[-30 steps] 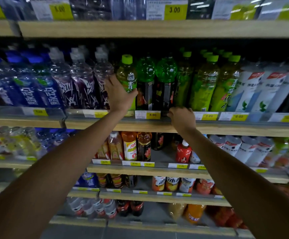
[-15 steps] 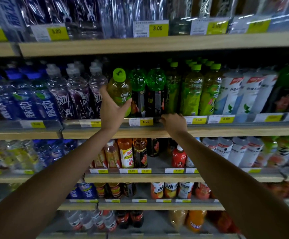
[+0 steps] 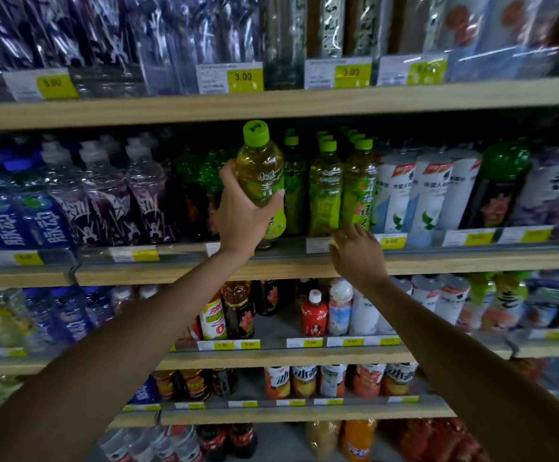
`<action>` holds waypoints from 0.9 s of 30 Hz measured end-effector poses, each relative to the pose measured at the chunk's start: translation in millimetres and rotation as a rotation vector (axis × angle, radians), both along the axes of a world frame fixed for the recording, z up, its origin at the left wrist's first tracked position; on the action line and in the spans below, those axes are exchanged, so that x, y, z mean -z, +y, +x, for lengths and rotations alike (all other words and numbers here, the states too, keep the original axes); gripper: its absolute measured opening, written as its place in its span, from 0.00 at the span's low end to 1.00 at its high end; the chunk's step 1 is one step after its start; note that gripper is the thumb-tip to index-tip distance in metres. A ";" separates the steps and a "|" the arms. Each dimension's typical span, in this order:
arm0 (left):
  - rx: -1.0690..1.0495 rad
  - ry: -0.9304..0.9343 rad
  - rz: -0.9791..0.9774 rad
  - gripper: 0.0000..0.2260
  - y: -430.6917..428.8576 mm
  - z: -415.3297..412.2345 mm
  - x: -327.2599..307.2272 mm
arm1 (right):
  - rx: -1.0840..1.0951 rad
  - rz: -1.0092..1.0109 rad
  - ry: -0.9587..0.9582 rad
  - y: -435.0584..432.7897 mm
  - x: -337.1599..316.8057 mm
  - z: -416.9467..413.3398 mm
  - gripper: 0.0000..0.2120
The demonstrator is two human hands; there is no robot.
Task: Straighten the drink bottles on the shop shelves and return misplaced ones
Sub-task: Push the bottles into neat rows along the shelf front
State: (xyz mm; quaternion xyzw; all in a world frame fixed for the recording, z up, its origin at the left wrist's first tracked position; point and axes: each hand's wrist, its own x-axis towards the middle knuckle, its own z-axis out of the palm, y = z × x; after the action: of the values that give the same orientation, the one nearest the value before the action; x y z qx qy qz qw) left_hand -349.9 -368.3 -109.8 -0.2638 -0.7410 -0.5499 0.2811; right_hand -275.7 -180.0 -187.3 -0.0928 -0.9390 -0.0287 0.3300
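Gripping the green tea bottle [image 3: 261,175] round its labelled middle, the left hand [image 3: 238,211] has its thumb on the left side and its fingers curled round the right, with the palm under the lower half. The bottle sits at the centre of the frame, in front of the middle shelf [image 3: 304,265]. It tilts so that its lime cap [image 3: 255,132] leans left, and its base seems lifted just clear of the shelf rail. The right hand [image 3: 358,255] holds nothing. Its fingers are straight and spread, reaching towards the rail just right of centre, near a yellow price tag [image 3: 389,241] and the feet of the lime-capped row [image 3: 324,191]; I cannot tell whether it touches them.

The bottle looks full nearly to the neck, so it should feel fairly heavy for one hand, with the weight shifting as it tips. The plastic wall is probably thin and will give under a hard squeeze, and the glossy sleeve label may be slick. The labelled waist, near the balance point, is the sound place to hold it; the cap is too small to carry it by. It matches the lime-capped row to its right rather than the dark bottles [image 3: 198,181] to its left, so it likely belongs with that row. It should be set down base first and upright so that it does not knock its neighbours.
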 end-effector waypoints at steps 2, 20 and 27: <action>0.017 -0.014 0.005 0.34 17.7 1.7 0.7 | 0.047 0.009 0.001 13.7 0.8 7.3 0.12; -0.179 -0.118 -0.152 0.35 87.3 -20.7 31.9 | -0.039 0.105 0.135 70.3 15.3 8.8 0.10; -0.266 -0.119 -0.162 0.34 98.8 -23.2 29.2 | -0.077 0.120 0.196 74.1 19.2 7.6 0.08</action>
State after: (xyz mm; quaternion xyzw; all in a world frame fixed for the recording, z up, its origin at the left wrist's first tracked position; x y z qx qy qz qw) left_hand -373.0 -269.5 -139.0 -0.1520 -0.8267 -0.4610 0.2847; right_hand -268.1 -105.9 -206.4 -0.0393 -0.9016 -0.0632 0.4261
